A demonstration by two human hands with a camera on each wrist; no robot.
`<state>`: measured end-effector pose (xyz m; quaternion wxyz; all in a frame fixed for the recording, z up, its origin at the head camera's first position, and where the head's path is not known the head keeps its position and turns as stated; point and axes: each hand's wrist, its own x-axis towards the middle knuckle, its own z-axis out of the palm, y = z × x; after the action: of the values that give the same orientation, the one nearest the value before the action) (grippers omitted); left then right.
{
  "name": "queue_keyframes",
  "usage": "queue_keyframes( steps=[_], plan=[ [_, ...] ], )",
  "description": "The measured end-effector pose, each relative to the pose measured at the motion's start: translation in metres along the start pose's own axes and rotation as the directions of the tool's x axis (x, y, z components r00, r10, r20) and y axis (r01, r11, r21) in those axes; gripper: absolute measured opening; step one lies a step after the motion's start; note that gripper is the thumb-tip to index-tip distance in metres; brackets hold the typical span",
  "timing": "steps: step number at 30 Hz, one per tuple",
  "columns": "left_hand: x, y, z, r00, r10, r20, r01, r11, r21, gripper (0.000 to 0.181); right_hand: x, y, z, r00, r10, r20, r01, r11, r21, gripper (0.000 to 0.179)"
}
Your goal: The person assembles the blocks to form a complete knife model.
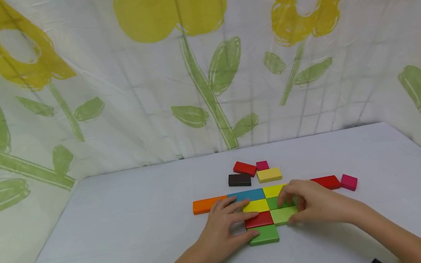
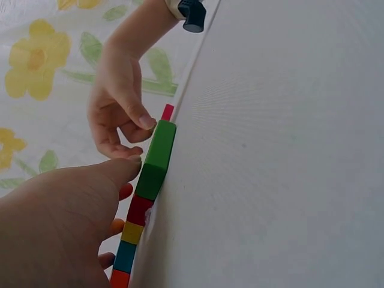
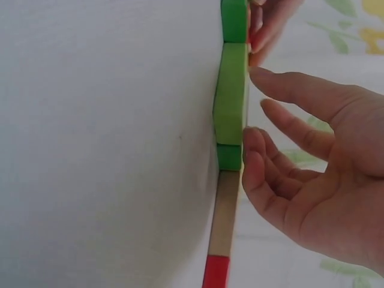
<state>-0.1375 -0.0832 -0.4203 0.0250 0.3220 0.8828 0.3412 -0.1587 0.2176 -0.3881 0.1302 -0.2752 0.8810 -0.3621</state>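
Note:
Flat colored blocks lie edge to edge on the white table. My left hand (image 1: 223, 235) rests over them with fingers spread, its thumb on the front green block (image 1: 268, 235) and fingertips by the red block (image 1: 258, 220), yellow block (image 1: 258, 206) and blue block (image 1: 251, 195). At the right, my right hand (image 1: 319, 201) has bent fingers above the middle green block (image 1: 274, 203); its thumb is at the light green block's (image 1: 282, 216) right end. The right wrist view shows no pinch on that block. A tan block (image 3: 225, 213), hidden by this hand in the head view, sits beside the green one.
An orange block (image 1: 205, 205) ends the row at left; a red block (image 1: 326, 183) and magenta cube (image 1: 348, 182) lie at right. Behind are a black block (image 1: 239, 180), yellow block (image 1: 269, 174), red block (image 1: 245, 168) and magenta cube (image 1: 262, 165). A flowered curtain (image 1: 145, 113) hangs behind the table.

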Motion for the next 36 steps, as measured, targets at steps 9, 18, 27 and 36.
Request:
queue_keyframes(
  steps=[9,18,27,36],
  plan=[
    [0.001,0.0,0.0,1.0,-0.007,0.02,0.007,1.0,0.01,0.036,0.007,-0.016,-0.019,0.998,-0.056,-0.042,0.056,0.998,-0.011,0.037],
    [0.001,-0.001,0.0,1.0,-0.011,0.023,0.011,1.0,0.005,0.036,0.033,-0.024,-0.028,0.993,-0.076,-0.092,0.073,0.997,-0.037,0.033],
    [0.001,0.0,-0.001,0.999,-0.023,0.038,0.022,1.0,0.003,0.037,0.058,-0.022,-0.034,0.989,-0.058,-0.137,0.052,0.998,-0.048,0.029],
    [0.001,-0.001,-0.001,0.999,-0.018,0.04,0.018,1.0,0.011,0.037,0.073,0.001,-0.034,0.992,0.064,-0.112,-0.069,0.997,-0.042,0.036]
  ],
)
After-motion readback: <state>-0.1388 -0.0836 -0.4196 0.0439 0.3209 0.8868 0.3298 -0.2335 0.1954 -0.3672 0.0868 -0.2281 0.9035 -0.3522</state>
